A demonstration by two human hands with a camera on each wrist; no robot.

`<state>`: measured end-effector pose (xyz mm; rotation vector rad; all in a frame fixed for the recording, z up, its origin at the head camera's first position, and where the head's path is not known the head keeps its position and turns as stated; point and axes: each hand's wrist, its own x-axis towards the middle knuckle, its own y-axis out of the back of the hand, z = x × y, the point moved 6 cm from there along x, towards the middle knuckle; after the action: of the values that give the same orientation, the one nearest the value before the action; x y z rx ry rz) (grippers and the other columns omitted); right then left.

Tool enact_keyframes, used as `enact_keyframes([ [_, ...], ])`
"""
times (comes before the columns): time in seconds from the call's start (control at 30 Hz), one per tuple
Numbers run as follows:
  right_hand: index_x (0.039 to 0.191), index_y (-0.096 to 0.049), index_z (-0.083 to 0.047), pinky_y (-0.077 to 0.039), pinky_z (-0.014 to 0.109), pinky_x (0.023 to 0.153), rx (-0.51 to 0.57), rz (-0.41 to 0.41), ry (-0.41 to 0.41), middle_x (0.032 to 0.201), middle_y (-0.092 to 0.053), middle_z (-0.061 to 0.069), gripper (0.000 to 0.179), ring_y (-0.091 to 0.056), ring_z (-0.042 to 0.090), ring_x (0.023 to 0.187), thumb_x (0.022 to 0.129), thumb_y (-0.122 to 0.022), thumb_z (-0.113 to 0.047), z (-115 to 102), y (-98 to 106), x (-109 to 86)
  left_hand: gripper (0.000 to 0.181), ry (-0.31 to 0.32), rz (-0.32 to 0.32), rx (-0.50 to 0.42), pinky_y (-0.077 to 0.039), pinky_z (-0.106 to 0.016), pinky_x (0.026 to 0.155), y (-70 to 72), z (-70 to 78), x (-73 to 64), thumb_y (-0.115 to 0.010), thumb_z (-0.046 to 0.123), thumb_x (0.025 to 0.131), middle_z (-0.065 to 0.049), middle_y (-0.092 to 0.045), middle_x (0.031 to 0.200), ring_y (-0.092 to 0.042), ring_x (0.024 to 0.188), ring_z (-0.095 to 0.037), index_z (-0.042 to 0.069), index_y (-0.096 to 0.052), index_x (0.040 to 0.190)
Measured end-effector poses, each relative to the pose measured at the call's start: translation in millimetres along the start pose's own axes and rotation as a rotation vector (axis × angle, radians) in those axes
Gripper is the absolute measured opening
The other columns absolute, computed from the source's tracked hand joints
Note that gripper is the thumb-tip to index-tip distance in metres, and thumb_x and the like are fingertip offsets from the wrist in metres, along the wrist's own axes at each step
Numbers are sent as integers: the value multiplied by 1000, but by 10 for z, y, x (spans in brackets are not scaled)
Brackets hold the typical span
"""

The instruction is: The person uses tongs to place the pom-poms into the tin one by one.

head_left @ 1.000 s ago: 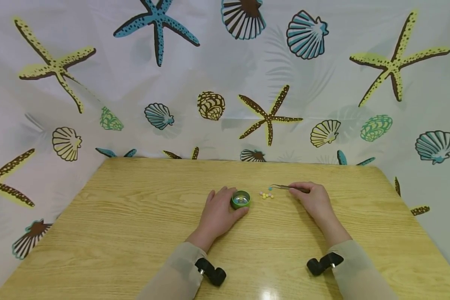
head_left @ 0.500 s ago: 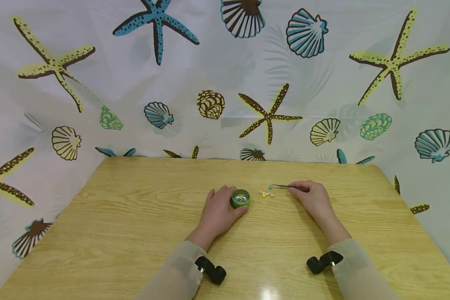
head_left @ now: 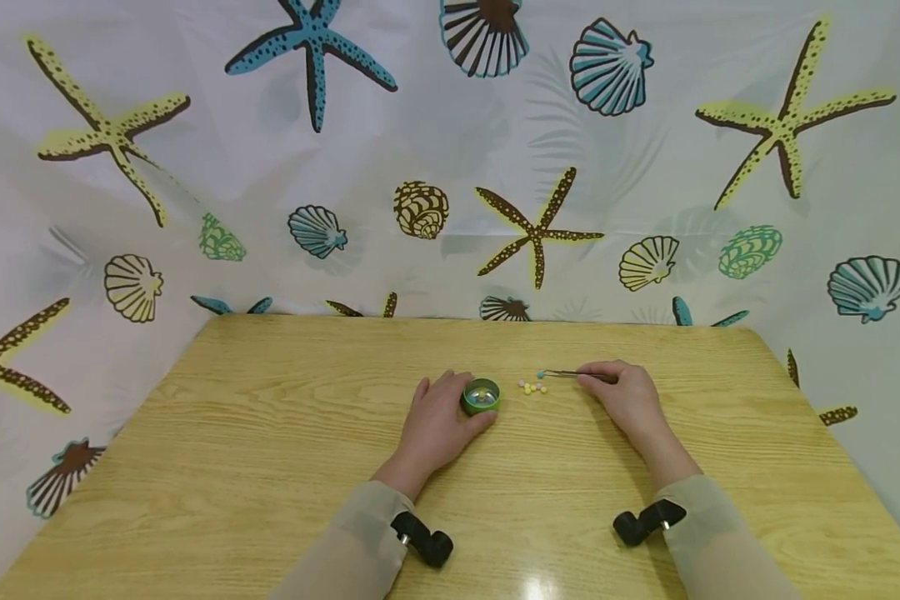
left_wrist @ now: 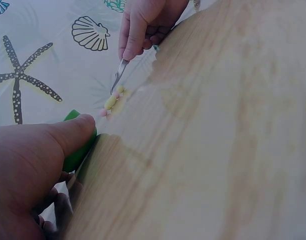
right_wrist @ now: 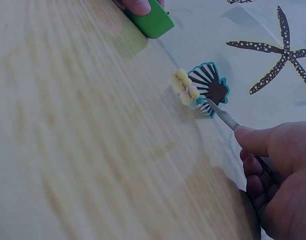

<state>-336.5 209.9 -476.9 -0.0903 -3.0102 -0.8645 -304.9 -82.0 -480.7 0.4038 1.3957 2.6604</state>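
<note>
My left hand [head_left: 437,423] grips a small round green tin [head_left: 482,397] from its left side, thumb near the front and fingers behind. The tin is open at the top, with a shiny inside and something small and yellowish at its bottom. My right hand [head_left: 630,402] pinches a pair of bent-tip tweezers [right_wrist: 224,115] between thumb and fingers. At the tweezers' tips is a small blue bead [head_left: 541,375]. Just in front of it lie several yellow and pink beads [head_left: 531,388] in a loose cluster, between the tin and the tweezers.
The wood-grain table [head_left: 285,400] runs back to a white curtain [head_left: 255,183] printed with starfish and shells, which also stands along both sides. A black camera mount sits on each wrist, over beige sleeves [head_left: 356,529].
Hardly anything moves. The tweezers' tips stay at the blue bead and seem to close in on it slightly. My left hand keeps its grip on the tin.
</note>
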Motion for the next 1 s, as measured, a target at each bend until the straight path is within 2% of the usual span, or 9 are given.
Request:
enact_keyframes([
  [0.4,127,-82,-4,-48,54,116,7,29,19,132,-76,19,26,-63,38,133,108,-76,-21,72,-30,10,70,0,4,3,-15,-59,135,-33,-11,-26,-83,44,101,-17,-61,157,-43,158,-38,3,-61,153],
  [0.6,127,-82,-6,-48,53,114,46,47,-12,134,-75,17,26,-62,37,133,108,-76,-23,66,-29,11,69,-8,14,-2,-16,-60,134,-22,-10,-30,-83,43,101,-18,-61,157,-44,157,-39,3,-61,153],
  [0.8,130,-82,-8,-52,43,99,78,68,-22,135,-73,15,29,-63,32,125,109,-76,-27,26,-16,-9,69,-7,10,1,-16,-60,135,-11,10,-14,-83,43,101,-18,-62,156,-44,157,-39,3,-61,152],
  [1.0,128,-83,-10,-53,28,89,128,103,60,126,-74,10,28,-65,24,113,108,-77,-28,-39,-7,-32,70,-1,6,1,-15,-59,135,-4,19,0,-83,43,101,-18,-61,157,-43,158,-38,3,-61,153],
])
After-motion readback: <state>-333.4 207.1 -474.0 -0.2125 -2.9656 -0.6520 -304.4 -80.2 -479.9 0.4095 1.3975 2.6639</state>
